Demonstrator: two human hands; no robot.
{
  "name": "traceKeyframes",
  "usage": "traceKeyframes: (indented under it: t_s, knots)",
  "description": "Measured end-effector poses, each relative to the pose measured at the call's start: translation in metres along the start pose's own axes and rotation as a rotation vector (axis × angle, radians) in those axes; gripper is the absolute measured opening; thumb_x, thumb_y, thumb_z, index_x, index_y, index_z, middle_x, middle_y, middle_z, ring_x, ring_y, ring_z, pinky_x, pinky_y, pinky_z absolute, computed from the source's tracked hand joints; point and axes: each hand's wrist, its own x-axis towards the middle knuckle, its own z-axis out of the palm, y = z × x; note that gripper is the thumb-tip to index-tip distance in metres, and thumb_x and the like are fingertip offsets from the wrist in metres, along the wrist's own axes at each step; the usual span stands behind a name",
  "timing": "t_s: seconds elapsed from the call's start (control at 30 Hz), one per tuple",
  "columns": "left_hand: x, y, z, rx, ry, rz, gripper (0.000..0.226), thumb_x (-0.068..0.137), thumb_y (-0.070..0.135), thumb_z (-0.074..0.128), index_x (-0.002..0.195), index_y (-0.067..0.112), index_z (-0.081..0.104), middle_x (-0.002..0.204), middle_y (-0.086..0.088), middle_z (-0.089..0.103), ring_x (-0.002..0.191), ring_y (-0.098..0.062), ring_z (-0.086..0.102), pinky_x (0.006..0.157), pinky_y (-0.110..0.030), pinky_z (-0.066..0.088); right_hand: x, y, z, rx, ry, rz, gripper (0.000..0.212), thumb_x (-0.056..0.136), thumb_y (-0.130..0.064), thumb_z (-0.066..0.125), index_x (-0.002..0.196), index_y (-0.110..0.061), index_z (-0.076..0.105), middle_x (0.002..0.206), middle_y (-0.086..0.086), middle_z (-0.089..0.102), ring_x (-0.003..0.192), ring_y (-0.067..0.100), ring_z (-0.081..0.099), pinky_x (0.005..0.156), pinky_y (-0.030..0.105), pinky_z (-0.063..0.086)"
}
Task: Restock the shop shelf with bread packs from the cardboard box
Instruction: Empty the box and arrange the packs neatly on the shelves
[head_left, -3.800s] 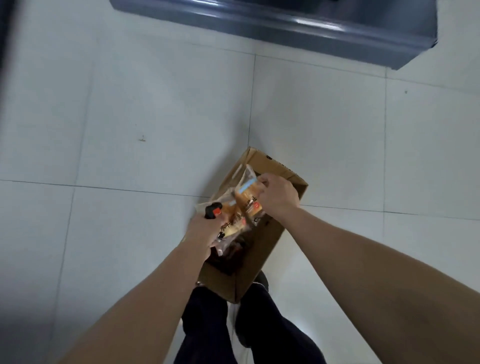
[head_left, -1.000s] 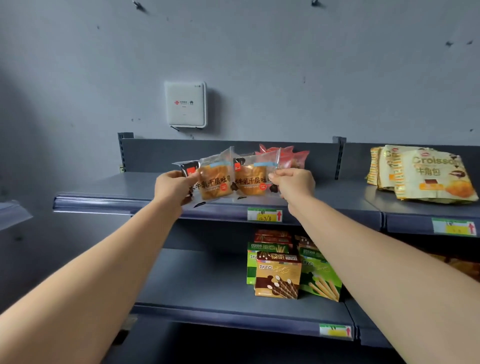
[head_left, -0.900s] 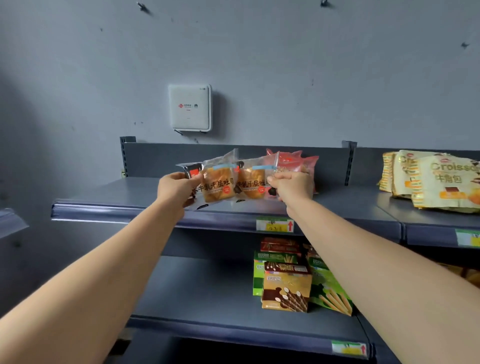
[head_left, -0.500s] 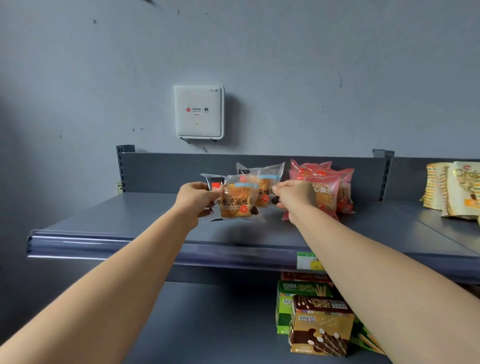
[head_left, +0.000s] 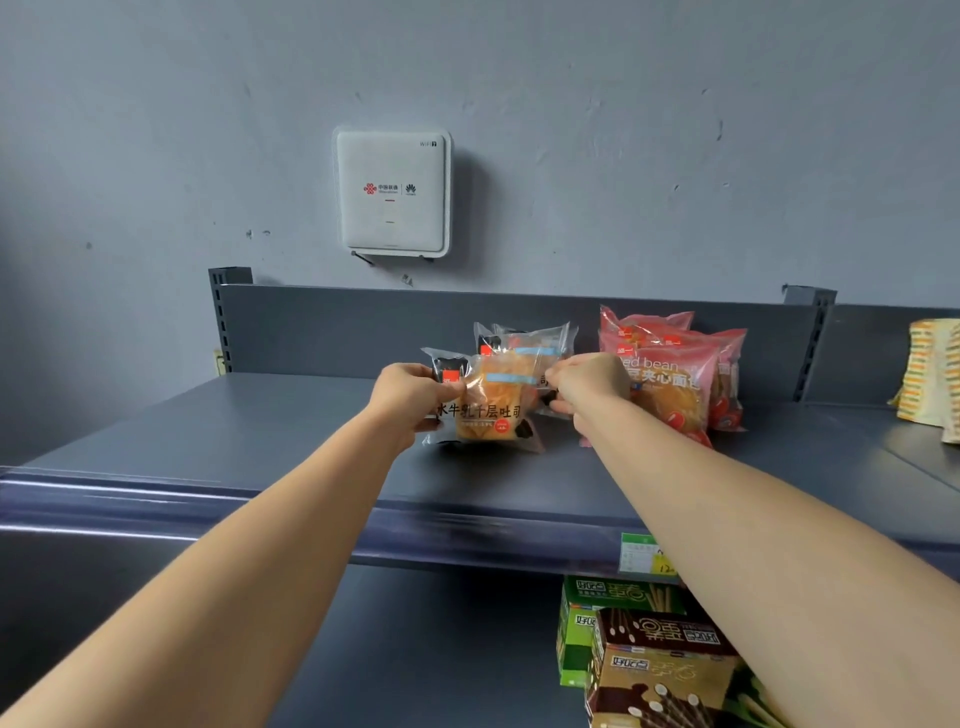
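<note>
Several pink red-bean bread packs (head_left: 670, 374) stand upright against the grey back panel of the top shelf (head_left: 260, 441), just to the right of both hands and partly hidden behind the right wrist. Farther right, at the frame edge, a yellow striped pack (head_left: 930, 374) sits on the neighbouring shelf section, well apart from the rest. Below the shelf lip, beside a green and yellow price tag (head_left: 644, 553), green and brown biscuit-stick boxes (head_left: 654, 654) are stacked on the lower shelf, partly covered by the right forearm. A white wifi router (head_left: 392, 195) is mounted on the scuffed grey wall above the shelf. The shelf surface is dark grey metal, bare to the left of the hands. The left hand (head_left: 410, 397) is closed around the left edge of a clear bread pack (head_left: 491, 408) with black printed characters, whose lower edge appears to touch the shelf. The right hand (head_left: 589, 389) pinches the right side of the clear packs; a second clear bread pack (head_left: 530, 343) stands just behind the front one, and which of the two it grips cannot be told.
</note>
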Motion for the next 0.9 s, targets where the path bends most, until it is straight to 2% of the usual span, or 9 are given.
traceKeyframes:
  t_s: [0.1,0.2,0.3,0.4,0.5,0.57,0.67,0.8,0.9]
  knots:
    - [0.008,-0.002,0.006,0.000,0.000,-0.001,0.029,0.079,0.013,0.078,0.103,0.003,0.066,0.104,-0.012,0.067,0.092,-0.025,0.063,0.076,-0.036,0.058,0.013,0.004,0.008,-0.042,0.052,-0.011,0.019,0.090,-0.013,0.062,0.106,-0.006,0.068,0.100,0.010,0.072,0.079,0.028,0.072,0.047,0.032,0.052]
    - [0.016,-0.004,0.012,-0.017,0.008,0.002,0.042,0.077,0.015,0.080,0.113,0.002,0.064,0.107,-0.012,0.068,0.100,-0.027,0.065,0.072,-0.034,0.058,0.022,0.008,0.008,-0.023,0.044,0.003,0.025,0.090,-0.006,0.055,0.113,0.000,0.061,0.111,0.016,0.067,0.088,0.035,0.069,0.074,0.046,0.060]
    - [0.020,-0.004,0.021,-0.019,0.041,0.028,0.023,0.078,0.016,0.080,0.094,0.006,0.066,0.095,-0.008,0.068,0.095,-0.026,0.065,0.079,-0.040,0.059,0.023,0.008,0.007,-0.039,-0.023,-0.013,0.031,0.091,-0.010,0.051,0.120,0.000,0.058,0.117,0.017,0.063,0.105,0.036,0.064,0.090,0.047,0.054]
    - [0.022,-0.004,0.031,-0.009,0.087,0.055,0.024,0.080,0.018,0.079,0.072,0.019,0.056,0.081,0.000,0.062,0.088,-0.021,0.061,0.086,-0.044,0.057,0.025,0.007,0.010,-0.005,0.007,-0.001,0.021,0.094,-0.009,0.048,0.112,-0.004,0.057,0.101,0.010,0.061,0.084,0.025,0.062,0.072,0.032,0.052]
    - [0.026,-0.006,0.036,0.040,0.086,0.075,0.020,0.082,0.027,0.076,0.078,0.020,0.058,0.082,0.003,0.062,0.082,-0.020,0.059,0.087,-0.044,0.057,0.021,0.006,0.013,-0.001,-0.031,0.032,0.023,0.094,-0.008,0.044,0.112,-0.003,0.057,0.082,0.005,0.054,0.060,0.016,0.047,0.056,0.026,0.040]
    - [0.026,-0.007,0.036,0.061,0.078,0.089,0.030,0.083,0.033,0.074,0.102,0.011,0.064,0.088,0.000,0.064,0.078,-0.019,0.058,0.085,-0.041,0.057,0.021,0.007,0.011,-0.001,-0.055,0.035,0.027,0.095,-0.008,0.041,0.116,-0.002,0.057,0.087,0.007,0.055,0.066,0.019,0.049,0.062,0.028,0.042]
    - [0.024,-0.009,0.036,0.086,0.068,0.080,0.055,0.085,0.037,0.071,0.129,0.008,0.054,0.101,-0.003,0.062,0.077,-0.017,0.055,0.077,-0.034,0.052,0.021,0.006,0.012,-0.008,-0.063,0.006,0.033,0.095,-0.008,0.039,0.120,-0.001,0.059,0.104,0.011,0.060,0.085,0.025,0.051,0.070,0.030,0.040]
    - [0.021,-0.007,0.034,0.073,0.057,0.079,0.052,0.085,0.037,0.071,0.126,0.009,0.056,0.097,-0.002,0.063,0.077,-0.016,0.055,0.076,-0.033,0.051,0.019,0.006,0.012,-0.045,-0.076,-0.029,0.036,0.094,-0.007,0.037,0.122,-0.003,0.058,0.112,0.012,0.061,0.090,0.026,0.052,0.072,0.030,0.041]
    - [0.017,-0.005,0.034,0.074,0.049,0.069,0.054,0.085,0.038,0.071,0.128,0.011,0.053,0.105,-0.004,0.064,0.084,-0.017,0.058,0.078,-0.035,0.053,0.017,0.004,0.011,-0.103,-0.073,-0.075,0.036,0.095,-0.008,0.037,0.126,-0.004,0.055,0.120,0.013,0.060,0.093,0.025,0.052,0.072,0.030,0.040]
